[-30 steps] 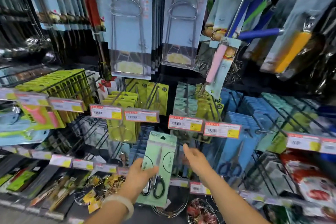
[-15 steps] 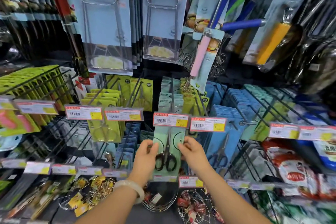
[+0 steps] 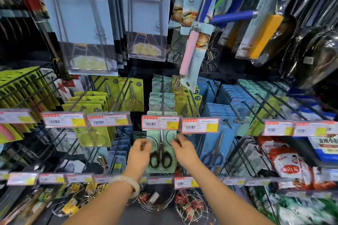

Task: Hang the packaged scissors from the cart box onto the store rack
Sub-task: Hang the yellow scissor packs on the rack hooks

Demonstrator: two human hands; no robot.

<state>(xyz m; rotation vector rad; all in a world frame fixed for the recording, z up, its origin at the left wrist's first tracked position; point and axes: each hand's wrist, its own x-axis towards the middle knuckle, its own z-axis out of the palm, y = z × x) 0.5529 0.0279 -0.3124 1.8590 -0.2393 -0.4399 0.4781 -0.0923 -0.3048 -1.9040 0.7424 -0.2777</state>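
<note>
A pale green card with black-handled scissors (image 3: pixel 160 155) sits upright at the front of a rack hook, just under a red and yellow price tag (image 3: pixel 160 123). My left hand (image 3: pixel 139 151) pinches the card's left edge. My right hand (image 3: pixel 182 149) pinches its right edge near the top. Behind the tag, more pale green scissor packs (image 3: pixel 161 97) hang on the same black hook (image 3: pixel 162 95). The card's top and its hang hole are hidden by the tag. The cart box is out of view.
Yellow-green packs (image 3: pixel 95 133) hang to the left and blue scissor packs (image 3: pixel 215 144) to the right. Long kitchen tools (image 3: pixel 146 14) hang overhead. Wire whisks (image 3: pixel 155 201) and red snack bags (image 3: pixel 285 162) sit lower down. Price tags line each shelf row.
Both hands lifted the scissor card from low left up to the hook under the price tag. My right hand, free a second ago, now holds the card's right edge.
</note>
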